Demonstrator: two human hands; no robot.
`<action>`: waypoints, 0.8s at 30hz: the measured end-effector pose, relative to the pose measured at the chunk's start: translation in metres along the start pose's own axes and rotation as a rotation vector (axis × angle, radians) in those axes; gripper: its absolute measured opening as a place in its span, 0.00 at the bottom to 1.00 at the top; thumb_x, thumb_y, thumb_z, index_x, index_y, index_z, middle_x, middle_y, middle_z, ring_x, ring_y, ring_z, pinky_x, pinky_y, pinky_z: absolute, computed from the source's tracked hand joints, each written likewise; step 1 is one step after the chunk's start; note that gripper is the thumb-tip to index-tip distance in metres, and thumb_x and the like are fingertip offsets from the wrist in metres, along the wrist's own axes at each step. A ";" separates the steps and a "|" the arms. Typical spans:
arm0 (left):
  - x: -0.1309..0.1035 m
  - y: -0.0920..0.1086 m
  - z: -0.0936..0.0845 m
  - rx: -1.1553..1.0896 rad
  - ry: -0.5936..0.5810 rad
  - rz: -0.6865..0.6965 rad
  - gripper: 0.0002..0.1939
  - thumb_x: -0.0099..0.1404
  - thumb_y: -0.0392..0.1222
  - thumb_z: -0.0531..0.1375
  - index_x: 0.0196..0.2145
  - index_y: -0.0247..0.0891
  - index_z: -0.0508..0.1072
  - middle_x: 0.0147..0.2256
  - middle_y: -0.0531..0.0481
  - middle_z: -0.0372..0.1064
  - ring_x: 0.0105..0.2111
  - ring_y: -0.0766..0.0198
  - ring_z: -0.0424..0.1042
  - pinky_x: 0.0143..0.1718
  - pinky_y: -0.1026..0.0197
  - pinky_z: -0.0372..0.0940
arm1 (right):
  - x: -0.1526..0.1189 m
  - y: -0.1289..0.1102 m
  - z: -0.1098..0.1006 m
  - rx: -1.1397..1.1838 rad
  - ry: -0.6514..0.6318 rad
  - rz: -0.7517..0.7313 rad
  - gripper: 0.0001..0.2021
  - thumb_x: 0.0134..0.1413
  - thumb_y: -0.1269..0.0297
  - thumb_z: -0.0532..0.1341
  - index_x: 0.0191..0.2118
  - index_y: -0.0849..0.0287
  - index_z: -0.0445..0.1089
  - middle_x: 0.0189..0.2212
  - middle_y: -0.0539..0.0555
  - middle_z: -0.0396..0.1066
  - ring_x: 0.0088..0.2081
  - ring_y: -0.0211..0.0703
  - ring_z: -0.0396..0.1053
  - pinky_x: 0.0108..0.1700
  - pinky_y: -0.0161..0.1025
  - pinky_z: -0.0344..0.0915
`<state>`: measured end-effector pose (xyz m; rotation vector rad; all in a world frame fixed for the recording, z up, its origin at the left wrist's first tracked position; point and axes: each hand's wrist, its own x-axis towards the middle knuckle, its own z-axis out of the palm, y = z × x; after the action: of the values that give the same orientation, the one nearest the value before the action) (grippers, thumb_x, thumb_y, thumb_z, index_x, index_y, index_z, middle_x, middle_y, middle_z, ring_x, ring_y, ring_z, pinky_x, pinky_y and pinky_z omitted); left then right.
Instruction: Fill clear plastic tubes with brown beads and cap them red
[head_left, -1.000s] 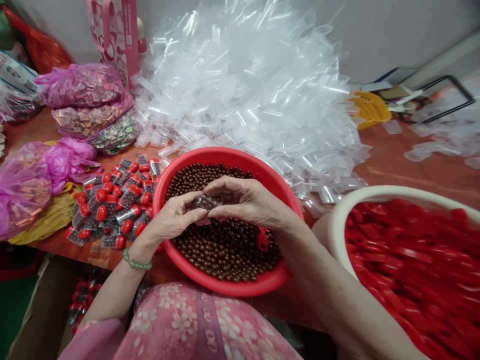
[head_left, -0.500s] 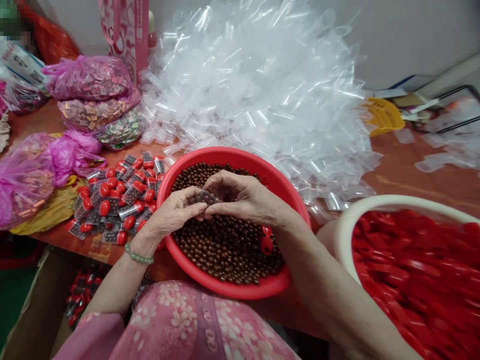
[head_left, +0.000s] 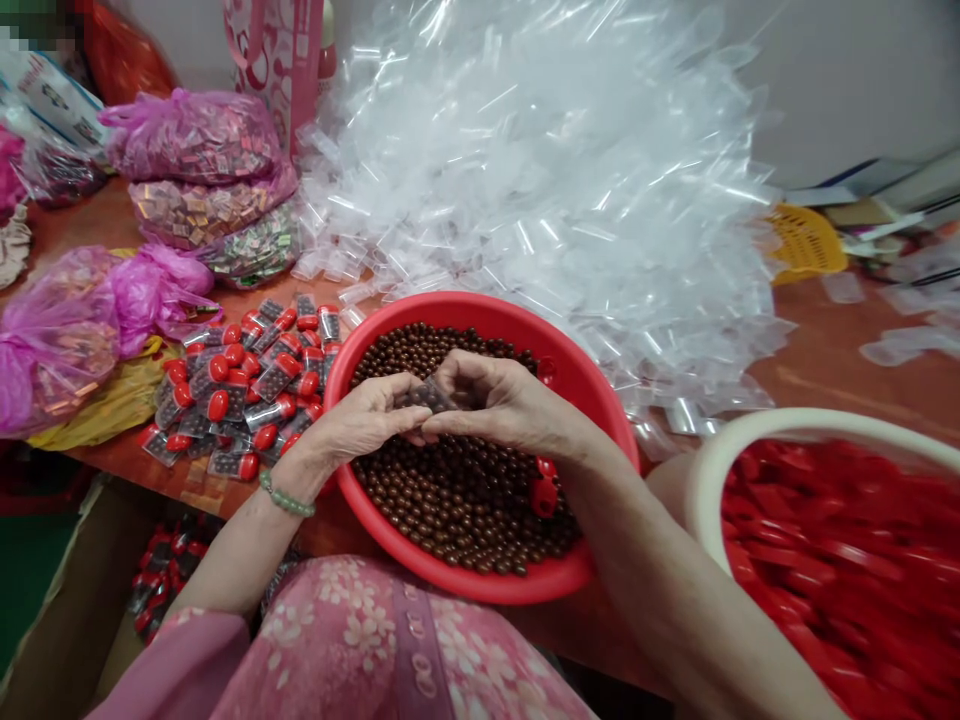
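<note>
Over the red basin (head_left: pixel 480 590), both my hands meet at a small clear plastic container (head_left: pixel 429 397) filled with dark brown balls. Its left end is pinched between the thumb and fingers of my left hand (head_left: pixel 371 415), which has a green bead bracelet at the wrist. My right hand (head_left: pixel 499 400) curls its thumb and fingers round the other end. Whether a cap is under those right fingers is hidden. Glossy brown balls (head_left: pixel 450 515) fill much of the basin below. A red plastic piece (head_left: pixel 544 488) lies on them beside my right wrist.
Filled red-capped containers (head_left: pixel 240 385) are heaped left of the basin. Behind it rises a big pile of clear empty containers (head_left: pixel 555 180). A cream tub (head_left: pixel 709 490) of red caps (head_left: pixel 840 560) stands at right. Pink bags (head_left: pixel 202 150) sit at left; a yellow basket (head_left: pixel 806 243) lies behind.
The view has shifted slightly, so most things sit a little further right. Both hands stay closed at the container, with the right fingers slightly shifted round its end.
</note>
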<state>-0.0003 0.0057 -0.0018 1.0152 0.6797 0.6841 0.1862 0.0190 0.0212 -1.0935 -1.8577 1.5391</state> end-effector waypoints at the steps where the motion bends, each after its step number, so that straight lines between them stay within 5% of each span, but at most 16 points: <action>1: 0.000 0.000 0.000 -0.001 0.001 -0.005 0.22 0.52 0.52 0.69 0.34 0.32 0.69 0.29 0.52 0.67 0.29 0.70 0.68 0.32 0.66 0.64 | 0.000 0.000 0.000 0.004 -0.003 0.005 0.19 0.44 0.53 0.70 0.27 0.57 0.59 0.23 0.45 0.60 0.25 0.34 0.58 0.28 0.34 0.56; 10: 0.001 0.001 -0.001 -0.045 0.000 0.016 0.22 0.52 0.52 0.69 0.34 0.31 0.70 0.30 0.53 0.66 0.29 0.72 0.67 0.33 0.67 0.65 | -0.001 -0.004 0.004 0.006 0.060 -0.011 0.21 0.42 0.53 0.70 0.25 0.57 0.58 0.23 0.45 0.60 0.26 0.33 0.58 0.28 0.34 0.56; 15: 0.002 -0.002 -0.003 -0.063 0.022 0.032 0.20 0.53 0.49 0.69 0.35 0.31 0.71 0.31 0.51 0.68 0.30 0.71 0.69 0.32 0.68 0.65 | -0.002 -0.003 0.002 -0.046 0.213 -0.053 0.23 0.40 0.52 0.71 0.24 0.56 0.56 0.21 0.43 0.54 0.24 0.32 0.53 0.26 0.33 0.53; 18: 0.003 -0.004 -0.005 -0.084 0.035 0.034 0.19 0.53 0.46 0.70 0.37 0.31 0.72 0.33 0.50 0.71 0.31 0.69 0.72 0.34 0.67 0.67 | -0.008 0.002 -0.003 -0.080 0.204 -0.056 0.20 0.44 0.52 0.70 0.27 0.56 0.59 0.23 0.44 0.59 0.25 0.34 0.57 0.28 0.34 0.58; 21: 0.003 -0.006 -0.008 -0.101 0.052 0.045 0.20 0.52 0.43 0.70 0.39 0.32 0.72 0.35 0.48 0.73 0.33 0.67 0.74 0.37 0.65 0.69 | -0.019 0.012 -0.010 -0.279 0.194 -0.083 0.16 0.49 0.52 0.67 0.37 0.56 0.65 0.36 0.52 0.70 0.37 0.44 0.69 0.40 0.40 0.67; 24: -0.002 -0.002 -0.006 -0.087 0.049 0.070 0.17 0.53 0.41 0.69 0.39 0.33 0.72 0.35 0.48 0.75 0.35 0.65 0.76 0.38 0.65 0.69 | -0.035 0.024 -0.020 -0.692 0.254 -0.063 0.19 0.53 0.56 0.64 0.49 0.58 0.65 0.51 0.61 0.68 0.53 0.54 0.66 0.54 0.50 0.63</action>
<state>-0.0058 0.0069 -0.0059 0.9478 0.6535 0.7958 0.2279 0.0026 0.0077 -1.4163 -2.2629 0.6679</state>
